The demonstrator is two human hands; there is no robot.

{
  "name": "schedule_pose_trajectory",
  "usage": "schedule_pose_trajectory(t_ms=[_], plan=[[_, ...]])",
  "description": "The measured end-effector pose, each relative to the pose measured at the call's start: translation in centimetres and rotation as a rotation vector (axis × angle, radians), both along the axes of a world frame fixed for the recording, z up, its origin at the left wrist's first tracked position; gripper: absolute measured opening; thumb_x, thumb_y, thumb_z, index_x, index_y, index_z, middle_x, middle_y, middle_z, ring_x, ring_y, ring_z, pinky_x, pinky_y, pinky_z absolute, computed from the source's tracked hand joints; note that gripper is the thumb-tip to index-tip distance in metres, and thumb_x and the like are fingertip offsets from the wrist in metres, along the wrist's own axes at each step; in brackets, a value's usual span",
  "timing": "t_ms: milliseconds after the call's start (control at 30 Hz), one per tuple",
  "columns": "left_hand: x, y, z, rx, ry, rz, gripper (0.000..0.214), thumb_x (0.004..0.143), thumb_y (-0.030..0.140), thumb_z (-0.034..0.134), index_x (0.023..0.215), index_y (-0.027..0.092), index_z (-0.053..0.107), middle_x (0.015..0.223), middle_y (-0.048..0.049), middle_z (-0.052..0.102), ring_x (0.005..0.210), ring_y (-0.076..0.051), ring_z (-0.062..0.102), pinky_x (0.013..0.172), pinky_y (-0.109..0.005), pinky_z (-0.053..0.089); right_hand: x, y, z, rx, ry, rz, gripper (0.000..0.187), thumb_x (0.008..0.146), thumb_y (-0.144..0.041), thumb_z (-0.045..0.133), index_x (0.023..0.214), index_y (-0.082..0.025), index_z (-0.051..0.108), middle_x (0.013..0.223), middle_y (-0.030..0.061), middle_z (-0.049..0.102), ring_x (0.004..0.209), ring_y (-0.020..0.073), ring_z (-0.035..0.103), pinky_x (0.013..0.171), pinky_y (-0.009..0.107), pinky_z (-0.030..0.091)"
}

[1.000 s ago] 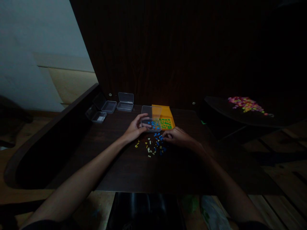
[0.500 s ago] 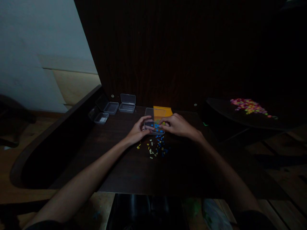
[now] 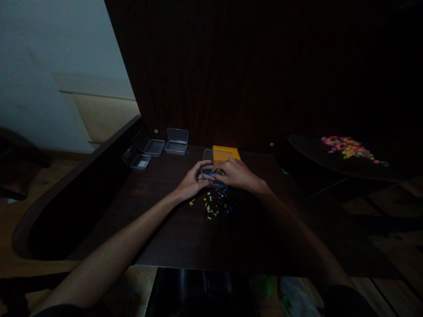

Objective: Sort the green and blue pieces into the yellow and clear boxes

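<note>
A small clear plastic box [image 3: 207, 161] with blue pieces inside sits mid-table, its lid up. My left hand [image 3: 191, 180] grips its left side, fingers curled round the edge. My right hand [image 3: 235, 174] lies over the box's right part, fingers bent down onto it, hiding most of its contents. Behind the box stands an orange tray [image 3: 224, 154]. In front of my hands, several small blue, yellow and white pieces [image 3: 215, 206] lie scattered on the dark wooden table [image 3: 185, 237].
Three clear boxes with open lids [image 3: 158, 147] stand at the table's back left by a curved dark rail. A heap of pink and yellow pieces [image 3: 346, 147] lies on a dark surface to the right. A dark panel rises behind the table.
My right hand has left the scattered pieces and moved up onto the clear box, covering the blue pieces and the green ones in the tray. My left hand stays on the box.
</note>
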State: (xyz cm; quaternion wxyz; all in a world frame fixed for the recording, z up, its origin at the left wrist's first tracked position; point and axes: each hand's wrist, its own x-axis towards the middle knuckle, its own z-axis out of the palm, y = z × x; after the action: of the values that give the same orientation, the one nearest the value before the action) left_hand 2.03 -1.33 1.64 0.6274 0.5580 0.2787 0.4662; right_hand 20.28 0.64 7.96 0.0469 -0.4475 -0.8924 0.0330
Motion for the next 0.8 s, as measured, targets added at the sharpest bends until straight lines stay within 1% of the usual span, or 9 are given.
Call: schedule_pose_trajectory(t_ms=[133,233,367,433,633,700,800], plan=[[0.0,0.0,0.0,-0.008,-0.020,-0.006,0.062,0.066,0.007,0.069,0.124,0.020,0.050,0.127,-0.0113,0.055,0.090,-0.015,0.068,0.081,-0.031,0.056,0.0,0.0,0.3,-0.005,-0.013,0.017,0.032,0.089,-0.033,0.051,0.109,-0.023,0.074,0.081,0.0071,0.072,0.072,0.0178,0.060,0.065,0.027,0.036],[0.0,0.1,0.0,-0.012,-0.030,-0.004,0.062,0.066,0.007,0.069,0.124,0.020,0.050,0.128,-0.0116,0.054,0.091,-0.016,0.068,0.082,-0.032,0.056,0.2,-0.2,0.8,-0.024,-0.036,0.027,0.032,0.088,-0.027,0.050,0.109,-0.022,0.074,0.086,0.0076,0.073,0.075,0.0182,0.061,0.065,0.026,0.037],[-0.1,0.2,0.0,-0.010,-0.030,0.010,0.063,0.066,0.006,0.068,0.124,0.021,0.050,0.127,-0.0111,0.056,0.088,-0.015,0.069,0.081,-0.031,0.057,1.0,-0.5,1.9,-0.032,0.009,0.020,0.039,0.084,-0.019,0.050,0.117,-0.023,0.071,0.094,0.0058,0.075,0.076,0.0171,0.062,0.067,0.025,0.039],[-0.1,0.2,0.0,-0.015,-0.022,0.011,0.063,0.065,0.006,0.069,0.123,0.021,0.050,0.127,-0.0108,0.056,0.088,-0.015,0.069,0.081,-0.031,0.057,1.2,-0.7,2.2,-0.034,0.025,0.024,0.041,0.084,-0.017,0.048,0.118,-0.023,0.071,0.094,0.0051,0.075,0.075,0.0165,0.063,0.067,0.024,0.039],[-0.1,0.3,-0.1,-0.009,-0.025,-0.016,0.061,0.066,0.010,0.070,0.122,0.021,0.049,0.126,-0.0105,0.054,0.090,-0.016,0.068,0.082,-0.033,0.055,0.5,-0.8,1.3,-0.055,-0.043,0.089,0.034,0.088,-0.022,0.047,0.109,-0.024,0.074,0.097,0.0065,0.075,0.081,0.0187,0.064,0.069,0.026,0.040],[-0.2,0.3,-0.2,-0.001,-0.018,-0.016,0.060,0.067,0.011,0.070,0.122,0.021,0.048,0.125,-0.0104,0.054,0.090,-0.016,0.068,0.084,-0.034,0.055,0.4,-0.7,1.1,-0.060,-0.044,0.101,0.034,0.088,-0.022,0.047,0.110,-0.025,0.074,0.097,0.0064,0.075,0.081,0.0188,0.064,0.069,0.026,0.039],[-0.2,0.4,-0.2,0.007,-0.014,-0.013,0.060,0.067,0.012,0.070,0.123,0.021,0.049,0.126,-0.0106,0.054,0.090,-0.016,0.068,0.085,-0.036,0.054,0.5,-0.5,1.2,-0.054,-0.018,0.081,0.035,0.089,-0.023,0.048,0.113,-0.025,0.072,0.098,0.0060,0.074,0.081,0.0187,0.064,0.068,0.026,0.039]])
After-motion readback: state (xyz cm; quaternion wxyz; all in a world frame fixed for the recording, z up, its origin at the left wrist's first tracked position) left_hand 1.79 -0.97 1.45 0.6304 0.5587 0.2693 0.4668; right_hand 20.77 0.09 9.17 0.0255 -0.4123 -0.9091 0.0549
